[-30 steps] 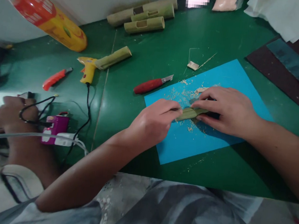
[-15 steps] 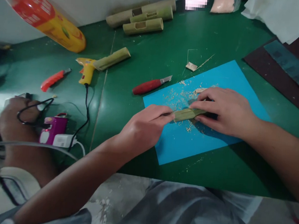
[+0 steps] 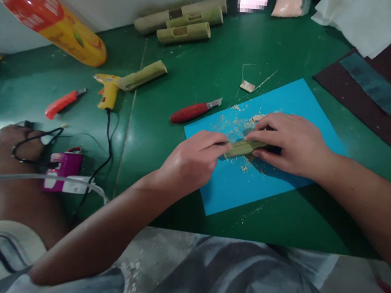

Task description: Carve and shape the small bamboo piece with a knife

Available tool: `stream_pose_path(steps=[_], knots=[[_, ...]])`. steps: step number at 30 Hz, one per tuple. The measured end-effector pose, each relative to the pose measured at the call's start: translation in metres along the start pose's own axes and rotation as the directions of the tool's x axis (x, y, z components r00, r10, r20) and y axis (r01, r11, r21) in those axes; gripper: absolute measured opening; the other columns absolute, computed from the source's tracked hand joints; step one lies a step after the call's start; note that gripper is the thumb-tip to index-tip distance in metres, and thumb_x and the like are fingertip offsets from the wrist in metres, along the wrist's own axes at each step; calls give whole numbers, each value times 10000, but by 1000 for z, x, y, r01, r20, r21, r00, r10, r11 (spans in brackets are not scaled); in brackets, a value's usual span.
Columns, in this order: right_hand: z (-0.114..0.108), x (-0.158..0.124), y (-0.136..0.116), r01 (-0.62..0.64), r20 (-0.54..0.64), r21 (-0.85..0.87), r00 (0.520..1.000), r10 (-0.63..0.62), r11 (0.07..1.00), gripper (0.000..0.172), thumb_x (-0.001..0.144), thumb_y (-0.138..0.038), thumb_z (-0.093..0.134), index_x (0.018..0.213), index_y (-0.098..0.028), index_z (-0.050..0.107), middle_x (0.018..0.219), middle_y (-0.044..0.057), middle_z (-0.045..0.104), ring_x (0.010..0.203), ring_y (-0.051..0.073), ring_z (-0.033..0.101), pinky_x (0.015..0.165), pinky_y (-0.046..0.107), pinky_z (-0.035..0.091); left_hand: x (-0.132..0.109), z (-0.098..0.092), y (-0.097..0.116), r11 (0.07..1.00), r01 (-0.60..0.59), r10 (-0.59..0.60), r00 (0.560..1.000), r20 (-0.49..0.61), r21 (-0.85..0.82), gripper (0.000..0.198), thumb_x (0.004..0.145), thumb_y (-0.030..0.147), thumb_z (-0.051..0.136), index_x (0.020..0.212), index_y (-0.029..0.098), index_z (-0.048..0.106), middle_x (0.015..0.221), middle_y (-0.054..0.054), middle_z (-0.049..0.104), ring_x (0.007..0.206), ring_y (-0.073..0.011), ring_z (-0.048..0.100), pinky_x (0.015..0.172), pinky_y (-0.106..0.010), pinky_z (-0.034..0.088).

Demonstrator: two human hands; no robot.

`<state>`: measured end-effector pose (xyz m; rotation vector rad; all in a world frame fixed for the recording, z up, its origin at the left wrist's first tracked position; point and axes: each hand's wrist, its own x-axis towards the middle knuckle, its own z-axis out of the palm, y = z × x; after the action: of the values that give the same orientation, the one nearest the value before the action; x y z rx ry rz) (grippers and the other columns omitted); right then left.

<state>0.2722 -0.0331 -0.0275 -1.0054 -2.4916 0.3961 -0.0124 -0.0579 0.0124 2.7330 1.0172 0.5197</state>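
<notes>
A short green bamboo strip [image 3: 242,148] lies on a blue sheet [image 3: 274,180] scattered with pale shavings. My right hand [image 3: 292,143] presses down on the strip's right end, fingers curled over it. My left hand [image 3: 190,162] is closed in a pinch at the strip's left end, its fingertips touching the strip. What the pinch holds, if anything, is hidden by the fingers.
A red-handled knife [image 3: 193,112] lies left of the sheet. A yellow glue gun [image 3: 107,91], a bamboo tube [image 3: 143,75], a red cutter [image 3: 61,103] and stacked bamboo tubes [image 3: 185,21] lie farther back. Another person's hand [image 3: 11,148] with black cable sits at the left. Dark sheets [image 3: 372,88] lie at the right.
My left hand slid a little left along the strip and came back to its end. The right hand stayed pressed on the strip. The other person's hand shifted slightly.
</notes>
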Motion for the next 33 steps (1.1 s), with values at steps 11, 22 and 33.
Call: stream_pose_path(steps=[11, 22, 33], knots=[[0, 0, 4, 34, -2, 4, 999, -34, 999, 300, 1022, -411, 594, 1220, -274, 772, 1232, 111, 734, 1070, 309, 661, 789, 410, 417, -4, -2, 3, 988, 82, -94, 992, -85, -131, 191, 992, 170, 656, 1124, 180, 793, 1164, -95, 810, 1070, -211, 782, 977, -344, 648], [-6, 1, 0, 118, 66, -14, 991, -117, 993, 310, 1053, -364, 519, 1221, -241, 748, 1238, 136, 713, 1090, 301, 661, 788, 411, 412, 9, 4, 12, 311, 590, -691, 678, 249, -745, 307, 789, 219, 820, 1085, 155, 768, 796, -14, 737, 655, -106, 689, 626, -220, 589], [-5, 3, -1, 130, 75, -15, 989, -129, 991, 276, 1039, -331, 540, 1187, -226, 749, 1206, 136, 717, 1067, 288, 643, 770, 386, 381, 18, 0, 5, 168, 744, -671, 567, 478, -646, 224, 731, 230, 867, 852, 169, 688, 644, 19, 685, 552, -108, 645, 557, -225, 508]])
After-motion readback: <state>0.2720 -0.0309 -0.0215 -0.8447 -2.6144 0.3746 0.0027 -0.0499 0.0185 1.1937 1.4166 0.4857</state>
